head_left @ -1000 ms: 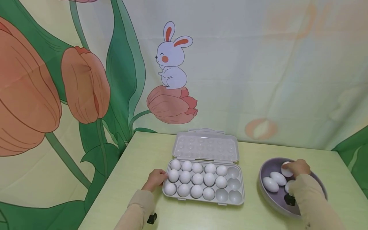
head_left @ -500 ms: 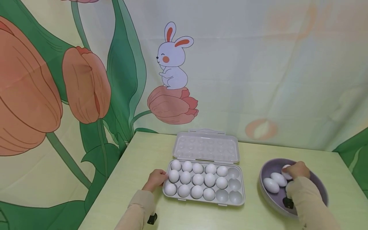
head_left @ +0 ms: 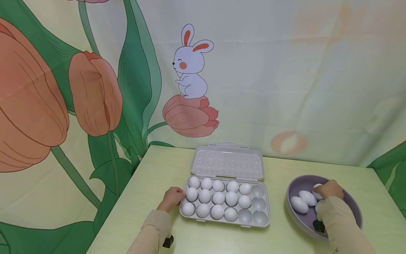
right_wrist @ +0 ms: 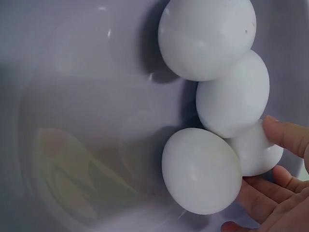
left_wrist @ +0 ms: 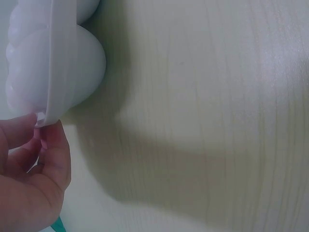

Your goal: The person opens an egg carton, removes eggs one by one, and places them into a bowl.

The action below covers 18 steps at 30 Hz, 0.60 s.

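Note:
My left hand (head_left: 172, 197) pinches the left rim of a pale plastic egg box (head_left: 222, 222), thumb on one side and fingers on the other, as the left wrist view shows. White eggs (head_left: 218, 198) fill most of its cups; several cups at the right end hold none. Inside the purple bowl (head_left: 293, 222) to the right is my right hand (head_left: 330, 190). Its thumb and fingers grip a white egg (right_wrist: 256, 150) at the far side. Several other eggs (right_wrist: 200, 171) lie against it in the bowl, one partly hidden by my wrist in the head view.
The egg box's lid (head_left: 227, 162) lies folded back behind it. A strip of light table (head_left: 277, 204) separates box and bowl. Behind the table hangs a curtain (head_left: 247, 88) printed with tulips and a rabbit.
My right hand has stayed at the far side of the bowl, shifting only slightly around the egg there. The left hand has kept its place on the box rim.

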Tool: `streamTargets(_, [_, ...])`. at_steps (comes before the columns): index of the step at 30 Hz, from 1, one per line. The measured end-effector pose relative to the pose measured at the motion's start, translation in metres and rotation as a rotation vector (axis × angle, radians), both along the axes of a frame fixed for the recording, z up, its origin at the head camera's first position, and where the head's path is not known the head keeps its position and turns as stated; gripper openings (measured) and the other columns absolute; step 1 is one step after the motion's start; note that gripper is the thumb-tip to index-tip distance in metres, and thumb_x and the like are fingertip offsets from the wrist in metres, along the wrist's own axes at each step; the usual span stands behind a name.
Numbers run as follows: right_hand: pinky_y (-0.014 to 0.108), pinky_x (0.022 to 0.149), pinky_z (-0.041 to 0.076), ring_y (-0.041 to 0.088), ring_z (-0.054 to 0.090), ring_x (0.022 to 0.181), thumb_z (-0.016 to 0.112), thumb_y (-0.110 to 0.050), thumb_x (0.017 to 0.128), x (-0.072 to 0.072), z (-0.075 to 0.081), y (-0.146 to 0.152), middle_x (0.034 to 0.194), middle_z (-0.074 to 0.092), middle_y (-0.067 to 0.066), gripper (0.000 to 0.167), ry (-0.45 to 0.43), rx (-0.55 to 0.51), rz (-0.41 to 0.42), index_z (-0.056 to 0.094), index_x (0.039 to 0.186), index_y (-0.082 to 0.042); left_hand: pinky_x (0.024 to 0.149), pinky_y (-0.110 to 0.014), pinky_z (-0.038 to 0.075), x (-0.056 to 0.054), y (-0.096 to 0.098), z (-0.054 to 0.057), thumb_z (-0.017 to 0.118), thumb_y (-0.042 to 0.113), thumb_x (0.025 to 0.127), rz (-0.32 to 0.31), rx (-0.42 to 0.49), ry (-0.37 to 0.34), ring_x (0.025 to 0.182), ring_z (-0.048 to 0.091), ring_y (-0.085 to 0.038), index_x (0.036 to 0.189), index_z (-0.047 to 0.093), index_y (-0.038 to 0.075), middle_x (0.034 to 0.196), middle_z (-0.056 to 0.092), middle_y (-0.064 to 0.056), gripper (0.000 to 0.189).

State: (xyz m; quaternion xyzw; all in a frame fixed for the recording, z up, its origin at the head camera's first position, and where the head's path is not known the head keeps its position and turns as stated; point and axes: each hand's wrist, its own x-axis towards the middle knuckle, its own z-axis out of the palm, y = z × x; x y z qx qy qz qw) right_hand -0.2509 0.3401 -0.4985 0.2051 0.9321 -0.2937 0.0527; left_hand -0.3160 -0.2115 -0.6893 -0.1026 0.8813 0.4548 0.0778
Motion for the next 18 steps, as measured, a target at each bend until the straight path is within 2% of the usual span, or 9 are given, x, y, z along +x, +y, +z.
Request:
streamTargets(2, [0.047, 0.07, 0.042, 0.048, 0.05, 0.087, 0.06, -0.024, 0.072, 0.0, 0.001, 0.0, 0.098, 0.051, 0.038, 0.058, -0.007, 0.005, 0.007, 0.046, 0.103, 0.022, 0.049, -0.028, 0.047, 0.036, 0.022, 0.072, 0.057, 0.013, 0.079, 0.012, -0.015, -0.017, 0.054, 0.053, -0.017, 0.08, 0.06, -0.001, 0.071, 0.058, -0.009, 0.015])
streamTargets(4, [0.047, 0.071, 0.042, 0.048, 0.05, 0.088, 0.06, -0.024, 0.072, 0.001, 0.001, -0.001, 0.099, 0.05, 0.038, 0.058, -0.014, 0.01, 0.011, 0.046, 0.104, 0.022, 0.05, -0.028, 0.047, 0.052, 0.032, 0.105, 0.055, 0.01, 0.079, 0.022, -0.02, -0.032, 0.055, 0.053, -0.017, 0.079, 0.06, -0.002, 0.071, 0.058, -0.009, 0.012])
streamTargets(7, [0.048, 0.074, 0.042, 0.049, 0.049, 0.091, 0.059, -0.025, 0.073, 0.0, 0.0, -0.001, 0.103, 0.049, 0.038, 0.059, -0.027, 0.02, 0.012, 0.046, 0.105, 0.022, 0.05, -0.026, 0.046, 0.05, 0.024, 0.1, 0.055, 0.012, 0.08, -0.016, -0.006, 0.013, 0.055, 0.053, -0.015, 0.078, 0.061, 0.001, 0.072, 0.059, -0.008, 0.012])
streamTargets(8, [0.048, 0.075, 0.042, 0.049, 0.048, 0.092, 0.059, -0.025, 0.073, 0.0, 0.0, -0.001, 0.104, 0.049, 0.038, 0.059, -0.031, 0.023, 0.014, 0.045, 0.106, 0.022, 0.049, -0.027, 0.046, 0.039, 0.017, 0.077, 0.055, 0.013, 0.08, -0.035, -0.002, 0.029, 0.054, 0.053, -0.016, 0.077, 0.06, 0.002, 0.071, 0.058, -0.008, 0.013])
streamTargets(9, [0.049, 0.076, 0.042, 0.049, 0.048, 0.092, 0.059, -0.026, 0.073, -0.001, -0.001, 0.0, 0.104, 0.048, 0.039, 0.06, -0.035, 0.025, 0.014, 0.045, 0.106, 0.022, 0.048, -0.028, 0.045, 0.032, 0.013, 0.063, 0.056, 0.016, 0.08, -0.046, 0.001, 0.034, 0.054, 0.053, -0.016, 0.076, 0.061, 0.003, 0.07, 0.058, -0.008, 0.014])
streamTargets(11, [0.049, 0.077, 0.042, 0.05, 0.048, 0.093, 0.059, -0.027, 0.074, -0.001, -0.003, 0.001, 0.105, 0.048, 0.039, 0.061, -0.045, 0.026, 0.017, 0.044, 0.108, 0.022, 0.047, -0.028, 0.044, 0.031, 0.01, 0.055, 0.057, 0.019, 0.081, -0.073, 0.015, 0.069, 0.053, 0.052, -0.017, 0.076, 0.061, 0.003, 0.07, 0.057, -0.008, 0.017])
streamTargets(14, [0.048, 0.075, 0.043, 0.048, 0.049, 0.092, 0.058, -0.029, 0.074, -0.001, -0.005, 0.003, 0.103, 0.048, 0.038, 0.064, -0.06, 0.018, 0.025, 0.043, 0.109, 0.022, 0.047, -0.029, 0.045, 0.034, 0.017, 0.064, 0.057, 0.019, 0.08, -0.042, 0.018, 0.026, 0.052, 0.052, -0.017, 0.075, 0.06, 0.001, 0.07, 0.057, -0.01, 0.018])
streamTargets(17, [0.046, 0.072, 0.043, 0.047, 0.05, 0.09, 0.056, -0.031, 0.075, -0.002, -0.002, 0.004, 0.103, 0.049, 0.038, 0.066, -0.085, 0.002, 0.042, 0.041, 0.112, 0.022, 0.051, -0.031, 0.048, 0.055, 0.033, 0.111, 0.057, 0.012, 0.079, 0.015, 0.003, -0.033, 0.056, 0.054, -0.019, 0.08, 0.059, -0.004, 0.075, 0.059, -0.014, 0.016])
streamTargets(18, [0.047, 0.072, 0.043, 0.047, 0.049, 0.091, 0.055, -0.032, 0.076, -0.003, 0.0, 0.003, 0.104, 0.048, 0.038, 0.067, -0.099, -0.004, 0.047, 0.04, 0.114, 0.021, 0.052, -0.03, 0.048, 0.06, 0.035, 0.12, 0.055, 0.01, 0.079, 0.013, 0.0, -0.027, 0.057, 0.054, -0.019, 0.081, 0.059, -0.005, 0.076, 0.059, -0.014, 0.016])
